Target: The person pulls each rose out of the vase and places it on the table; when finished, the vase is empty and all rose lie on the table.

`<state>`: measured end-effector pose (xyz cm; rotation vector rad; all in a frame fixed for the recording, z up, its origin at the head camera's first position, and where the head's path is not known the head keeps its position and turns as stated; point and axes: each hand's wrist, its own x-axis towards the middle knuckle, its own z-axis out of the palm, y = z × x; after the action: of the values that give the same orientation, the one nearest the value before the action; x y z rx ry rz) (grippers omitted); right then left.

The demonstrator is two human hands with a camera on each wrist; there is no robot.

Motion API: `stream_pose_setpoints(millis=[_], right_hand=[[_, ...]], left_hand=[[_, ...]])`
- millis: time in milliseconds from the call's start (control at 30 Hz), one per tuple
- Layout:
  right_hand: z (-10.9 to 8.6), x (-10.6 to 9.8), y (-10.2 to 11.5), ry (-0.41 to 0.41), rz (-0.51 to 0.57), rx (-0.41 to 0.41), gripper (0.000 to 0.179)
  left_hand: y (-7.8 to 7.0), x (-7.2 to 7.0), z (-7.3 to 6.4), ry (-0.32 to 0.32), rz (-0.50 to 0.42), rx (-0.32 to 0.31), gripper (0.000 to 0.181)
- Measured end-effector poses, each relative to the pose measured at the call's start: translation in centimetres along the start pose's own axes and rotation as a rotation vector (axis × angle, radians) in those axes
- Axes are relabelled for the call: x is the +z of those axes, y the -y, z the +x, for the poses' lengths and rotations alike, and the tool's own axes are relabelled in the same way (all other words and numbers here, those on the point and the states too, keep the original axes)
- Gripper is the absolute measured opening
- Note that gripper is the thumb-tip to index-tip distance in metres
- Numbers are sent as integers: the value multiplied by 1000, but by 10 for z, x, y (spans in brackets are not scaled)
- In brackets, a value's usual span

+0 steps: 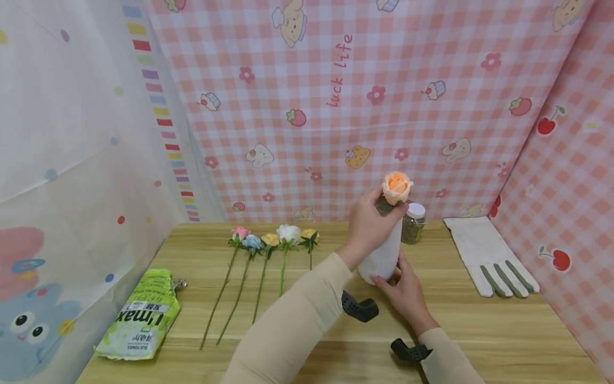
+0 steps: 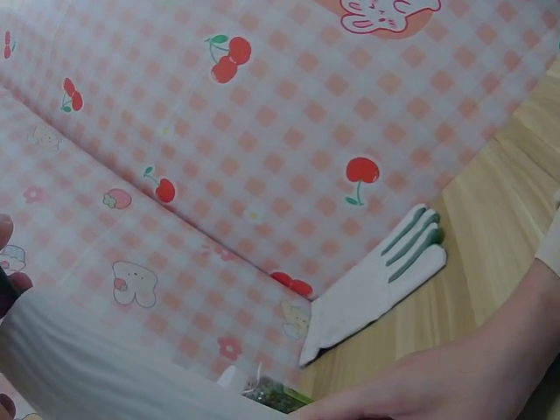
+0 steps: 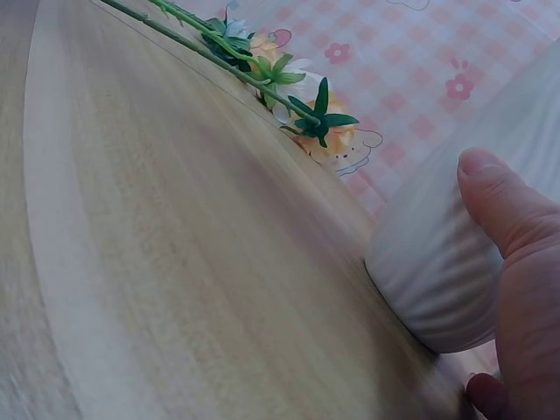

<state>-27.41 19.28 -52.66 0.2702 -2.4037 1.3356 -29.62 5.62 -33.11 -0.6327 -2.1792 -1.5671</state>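
Observation:
In the head view a white ribbed vase [image 1: 382, 260] stands between my hands, its upper part leaning to the right. An orange rose [image 1: 397, 186] shows above its mouth, with dark green leaves below the bloom. My left hand [image 1: 370, 226] pinches the rose just under its head, close to the vase's mouth; the stem is hidden. Lower down, my right hand [image 1: 406, 292] holds the vase near its base. In the right wrist view the thumb [image 3: 503, 201] presses on the ribbed side, and the base is at the tabletop.
Several artificial roses [image 1: 288, 234] in pink, blue, yellow and white lie in a row. At far left is a green packet [image 1: 140, 314]. Behind the vase stands a white-lidded jar [image 1: 413, 224]. A white glove [image 1: 486, 256] lies at right, near the patterned cloth wall [image 1: 566, 176].

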Motion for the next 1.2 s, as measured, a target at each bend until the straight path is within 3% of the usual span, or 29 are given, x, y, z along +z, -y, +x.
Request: stream_pose_setpoints(millis=[200,400,633,867,1200], right_hand=[[1,1,-1,4,-8,8,91],[1,0,-2,-1,-15,6,92],[2,0,-2,7,-26,8,92],[2,1,-2,-1,-9,4,93],[1,1,-1,-13,2,-5,94]], left_hand=[[-1,-8,0,-39,22,-43,40],[8,-13,2,-95,61,-73,30],[14,-19,5,-110,34,-144,20],[16,-17,9,-98,-53,-242,16],[19,-10,11,-135,-49,-227,19]])
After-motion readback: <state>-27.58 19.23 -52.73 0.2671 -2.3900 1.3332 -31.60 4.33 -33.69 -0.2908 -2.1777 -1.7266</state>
